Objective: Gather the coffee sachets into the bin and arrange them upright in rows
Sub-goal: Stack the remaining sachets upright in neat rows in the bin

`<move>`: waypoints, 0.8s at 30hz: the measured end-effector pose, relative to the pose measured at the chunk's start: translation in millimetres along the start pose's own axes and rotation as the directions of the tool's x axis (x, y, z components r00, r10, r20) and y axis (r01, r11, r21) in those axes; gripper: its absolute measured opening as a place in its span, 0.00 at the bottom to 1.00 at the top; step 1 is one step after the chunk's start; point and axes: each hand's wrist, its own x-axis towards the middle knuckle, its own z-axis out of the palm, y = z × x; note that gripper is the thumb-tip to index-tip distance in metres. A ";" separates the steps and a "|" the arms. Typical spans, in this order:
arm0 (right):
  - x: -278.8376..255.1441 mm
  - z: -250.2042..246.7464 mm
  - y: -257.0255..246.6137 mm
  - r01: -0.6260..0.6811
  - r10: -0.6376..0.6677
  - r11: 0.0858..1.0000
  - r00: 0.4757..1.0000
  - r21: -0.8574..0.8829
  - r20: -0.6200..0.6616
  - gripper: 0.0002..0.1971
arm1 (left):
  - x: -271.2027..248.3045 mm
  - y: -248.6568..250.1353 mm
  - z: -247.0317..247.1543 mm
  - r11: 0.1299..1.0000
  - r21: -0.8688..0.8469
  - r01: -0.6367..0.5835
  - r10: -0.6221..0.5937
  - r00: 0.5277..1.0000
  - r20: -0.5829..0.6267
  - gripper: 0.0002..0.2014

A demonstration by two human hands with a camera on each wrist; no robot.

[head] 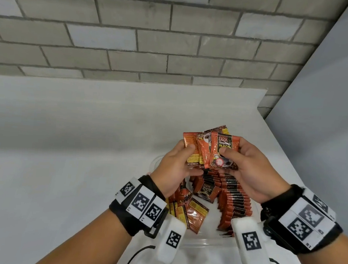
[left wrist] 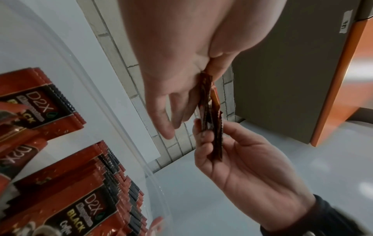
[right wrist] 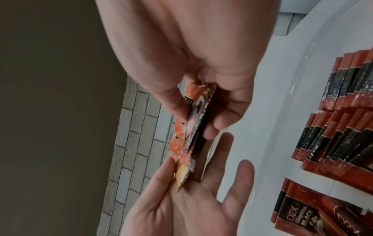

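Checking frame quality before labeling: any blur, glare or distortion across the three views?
Head view: sharp, sachet print legible, brick wall lines bowed by the wide lens. Left wrist view: palm of left hand soft and oversized up close, bin wall shows faint glare. Right wrist view: right hand and held sachets blurred, left side dark.

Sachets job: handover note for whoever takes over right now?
Left hand: pinches the left side of a small fan of sachets.
Right hand: grips the same fan from the right, thumb on the front sachet.
The fan is above the clear bin.
Done: one upright row along the bin's right side.
Left: set the fan upright in the bin, then stand up the loose sachets lying flat at its left.
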 end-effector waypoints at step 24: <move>-4.6 29.8 -2.1 0.182 -0.081 0.795 0.977 -0.579 0.196 0.22 | 15.1 4.6 0.4 0.929 -0.357 0.101 -0.056 0.989 0.134 0.15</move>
